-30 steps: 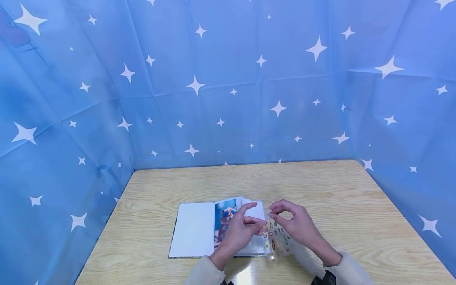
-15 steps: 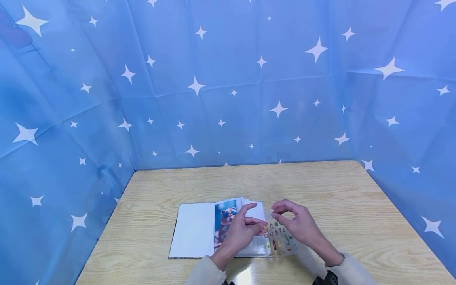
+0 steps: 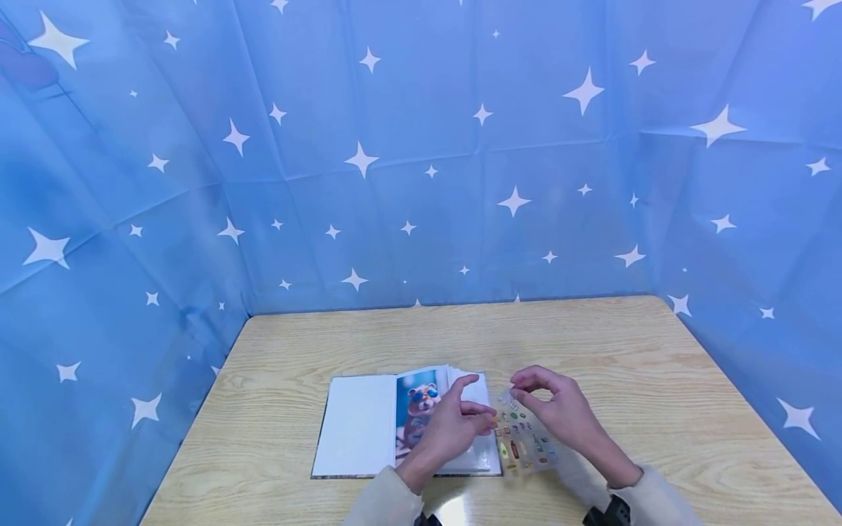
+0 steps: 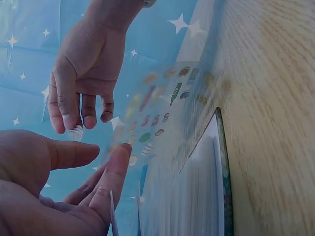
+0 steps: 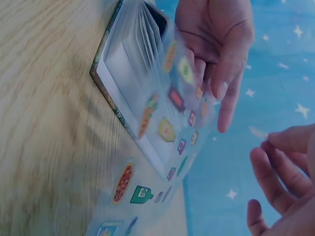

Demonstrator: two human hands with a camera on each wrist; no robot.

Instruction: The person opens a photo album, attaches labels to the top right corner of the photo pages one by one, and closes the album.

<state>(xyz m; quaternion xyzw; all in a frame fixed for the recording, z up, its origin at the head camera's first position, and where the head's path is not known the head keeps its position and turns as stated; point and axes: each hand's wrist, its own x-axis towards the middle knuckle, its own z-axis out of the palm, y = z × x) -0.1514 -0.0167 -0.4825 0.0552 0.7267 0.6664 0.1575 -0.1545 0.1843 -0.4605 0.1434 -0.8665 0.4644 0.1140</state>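
Observation:
A clear sticker sheet (image 3: 518, 440) printed with small food and bottle pictures hangs tilted by the right edge of an open photo album (image 3: 362, 424). My left hand (image 3: 457, 424) holds the sheet at its left edge between thumb and fingers, with the index finger stretched out. Over the sheet's far side, my right hand (image 3: 559, 409) pinches a small, pale striped sticker (image 4: 76, 132) between thumb and fingertips. In the right wrist view this sticker (image 5: 258, 132) stands apart from the sheet.
A photo (image 3: 421, 409) of an animal in blue sunglasses shows in the album, beside a blank white page. The album lies on a wood-grain table (image 3: 296, 343). Behind the table hangs a blue curtain (image 3: 421, 197) with white stars.
My right hand has moved slightly right and up. The left hand and sticker sheet have shifted a little right, and the sheet now shows flatter beside the album.

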